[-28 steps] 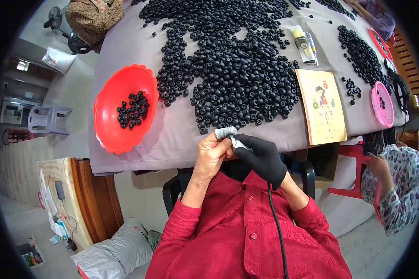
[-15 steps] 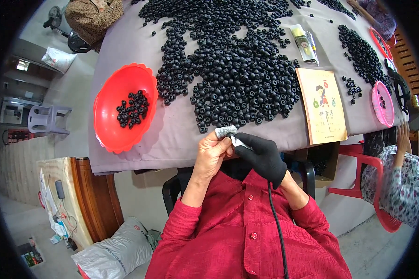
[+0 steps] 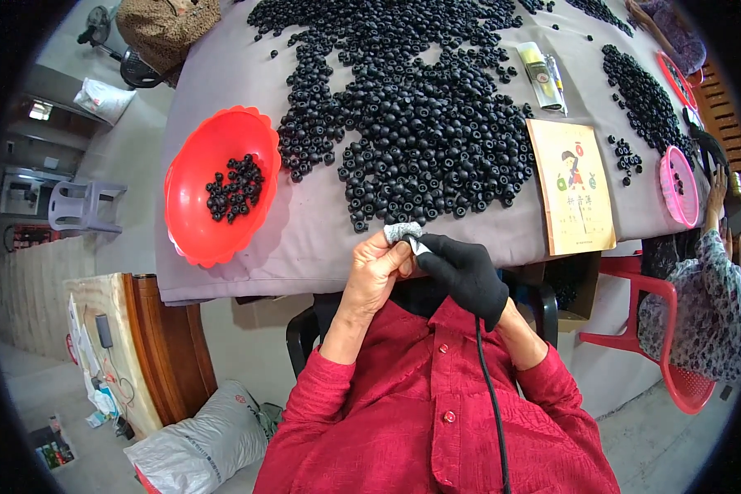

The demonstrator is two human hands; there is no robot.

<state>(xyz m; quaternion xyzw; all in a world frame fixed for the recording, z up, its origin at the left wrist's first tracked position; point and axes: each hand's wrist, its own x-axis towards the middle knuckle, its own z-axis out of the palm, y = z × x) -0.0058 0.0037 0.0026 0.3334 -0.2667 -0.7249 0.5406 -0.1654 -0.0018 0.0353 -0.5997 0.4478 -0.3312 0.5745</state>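
Observation:
At the table's near edge my two hands meet, fingertips together. My left hand (image 3: 372, 276) is bare apart from a grey-white wrap on a finger, and its thumb and fingers are closed in a pinch. A black glove covers my right hand (image 3: 468, 278), also closed, with a small pale piece (image 3: 417, 245) showing at its fingertips. Whatever lies between the fingers is too small and covered to name. Just beyond them spreads a big pile of small round black parts with holes (image 3: 436, 140). To the left, a red scalloped basin (image 3: 191, 202) contains several of the same parts.
A yellow booklet (image 3: 570, 189) and a clear pouch with a pen (image 3: 542, 78) lie right of the pile on the grey cloth (image 3: 305, 247). Farther right are another black pile (image 3: 646, 99), a pink basket (image 3: 669, 193) and a person's arm (image 3: 714, 218) by a red chair (image 3: 675, 329).
My hands keep the same pinch at nearly the same spot. At the right, the other person's arm has moved up toward the table. The view has shifted slightly.

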